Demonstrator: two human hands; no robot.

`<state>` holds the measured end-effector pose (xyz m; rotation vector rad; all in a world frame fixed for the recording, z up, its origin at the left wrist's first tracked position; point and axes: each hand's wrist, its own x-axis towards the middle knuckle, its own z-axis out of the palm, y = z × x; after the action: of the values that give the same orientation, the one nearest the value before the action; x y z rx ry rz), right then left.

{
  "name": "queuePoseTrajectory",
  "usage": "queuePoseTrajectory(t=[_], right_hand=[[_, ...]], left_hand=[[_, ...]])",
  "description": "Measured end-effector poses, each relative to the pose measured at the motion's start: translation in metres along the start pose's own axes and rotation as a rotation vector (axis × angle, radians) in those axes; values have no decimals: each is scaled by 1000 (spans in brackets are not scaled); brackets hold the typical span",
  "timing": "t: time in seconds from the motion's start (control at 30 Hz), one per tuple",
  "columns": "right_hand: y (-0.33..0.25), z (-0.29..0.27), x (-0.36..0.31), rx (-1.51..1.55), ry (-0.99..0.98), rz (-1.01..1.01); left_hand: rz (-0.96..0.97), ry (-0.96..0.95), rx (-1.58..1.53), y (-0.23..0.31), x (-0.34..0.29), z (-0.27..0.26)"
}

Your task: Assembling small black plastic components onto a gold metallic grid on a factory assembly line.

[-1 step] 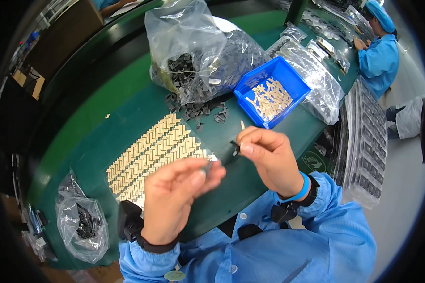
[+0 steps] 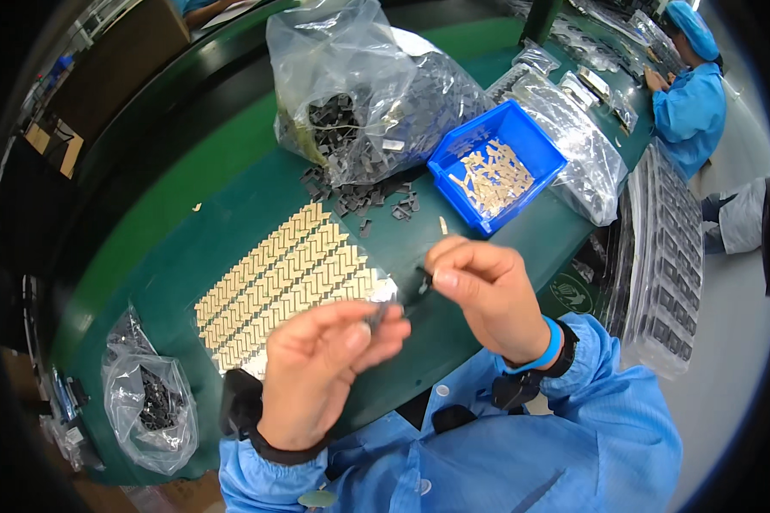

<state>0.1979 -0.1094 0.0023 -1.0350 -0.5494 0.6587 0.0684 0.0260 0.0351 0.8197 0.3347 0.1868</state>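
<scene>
Right of centre in the frame, the person's right hand pinches a small black piece between thumb and fingers, above the green tabletop. A thin tan strip shows just above its fingertips; whether the hand holds it or it lies behind cannot be told. Left of it, near the middle of the frame, the left hand has thumb and fingers closed around a small grey piece, mostly covered and too blurred to make out. The two hands are near each other but apart.

Beyond the left hand, a sheet of tan strips lies on the tabletop, its strips set in slanting zigzag rows. At the upper centre, a large clear bag holds many black parts, with loose black parts spilled before its mouth. Touching the bag on its right, a blue bin contains a heap of tan strips. At the lower left sits a smaller clear bag with dark parts inside.
</scene>
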Motion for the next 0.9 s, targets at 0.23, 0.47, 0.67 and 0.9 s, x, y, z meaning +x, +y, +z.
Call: queuePoseTrajectory(t=[0.23,0.47,0.67,0.9], right_hand=[[14,33,-18,22,-174,44],[27,42,-21,-359,-293,-274],[35,49,-24,-758,-302,-736],[30,50,-22,-782,-405,-683]], left_hand=[[-34,93,-185,-28,-46,-20],[20,177,-283,-34,-49,-25],[52,286,-307,-39,-52,-24],[133,395,-172,-33,-48,-21]])
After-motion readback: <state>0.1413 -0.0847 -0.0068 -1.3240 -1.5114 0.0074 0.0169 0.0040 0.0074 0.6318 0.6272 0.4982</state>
